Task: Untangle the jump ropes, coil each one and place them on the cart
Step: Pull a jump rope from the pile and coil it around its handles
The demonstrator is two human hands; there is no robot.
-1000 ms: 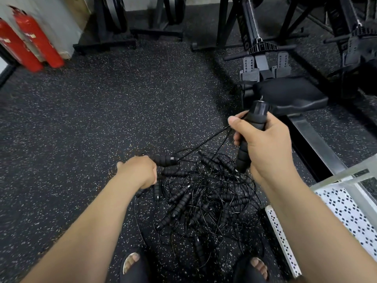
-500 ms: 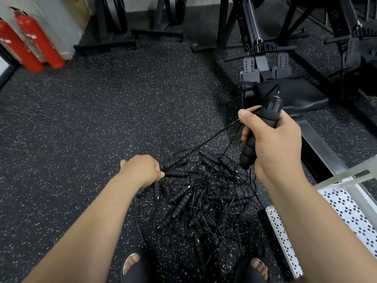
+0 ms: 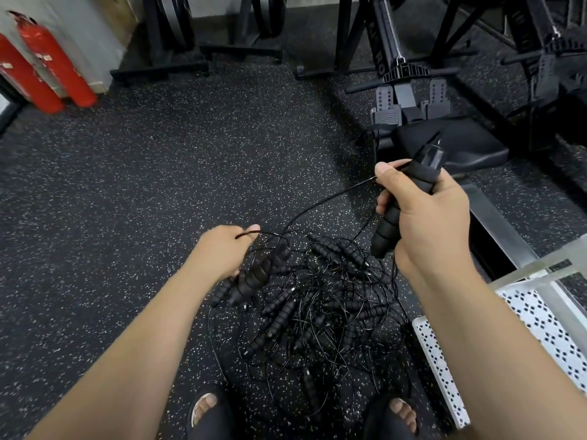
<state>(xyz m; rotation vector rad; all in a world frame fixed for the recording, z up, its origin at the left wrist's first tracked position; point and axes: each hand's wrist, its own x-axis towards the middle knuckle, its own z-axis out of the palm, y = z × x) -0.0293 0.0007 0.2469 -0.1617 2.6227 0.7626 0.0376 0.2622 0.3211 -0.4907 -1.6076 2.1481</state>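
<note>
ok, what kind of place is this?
Most likely a gym: speckled rubber floor, a rowing machine ahead, and a tangle of jump ropes at the person's feet.

Speckled black rubber floor carries a tangled pile of jump ropes.

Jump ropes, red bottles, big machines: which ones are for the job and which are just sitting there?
For the job: tangled jump ropes, the handle in the right hand, the cord pinched by the left hand, the cart.
Just there: fire extinguishers, rowing machine, weight racks.
</note>
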